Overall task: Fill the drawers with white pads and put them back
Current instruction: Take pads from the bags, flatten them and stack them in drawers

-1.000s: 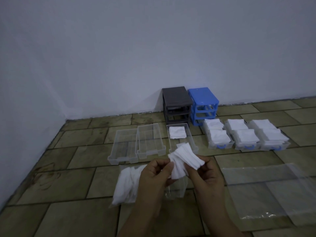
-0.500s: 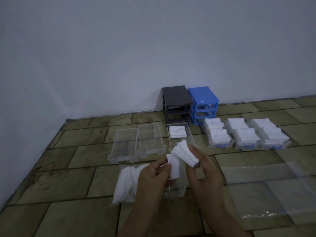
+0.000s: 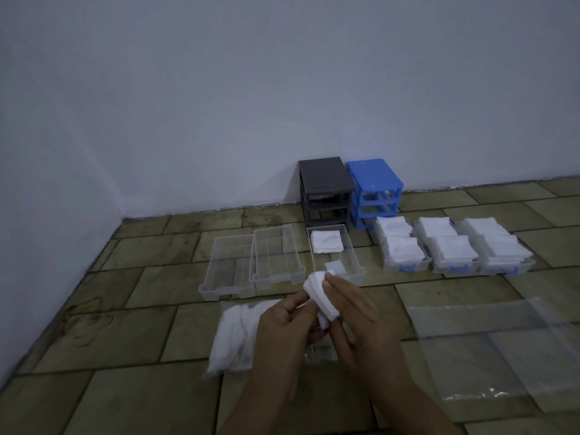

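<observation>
Both my hands hold a small stack of white pads point(image 3: 317, 291) above the floor. My left hand point(image 3: 287, 329) pinches its lower left side and my right hand point(image 3: 361, 321) covers its right side with the thumb on top. Just beyond stands a clear drawer point(image 3: 353, 259) with a pile of pads at its far end and one pad near its front. Two empty clear drawers point(image 3: 276, 255) lie to its left. Three clear drawers full of pads point(image 3: 452, 246) stand at the right. A grey frame point(image 3: 324, 189) and a blue frame point(image 3: 375, 191) stand empty by the wall.
A plastic bag of white pads point(image 3: 235, 334) lies on the tiled floor under my left hand. A flat empty clear bag point(image 3: 502, 350) lies at the right. The white wall meets the floor behind the frames and along the left.
The fanned pads have been pressed together into a tighter stack, and both hands have closed in on it. One pad now lies near the front of the middle drawer.
</observation>
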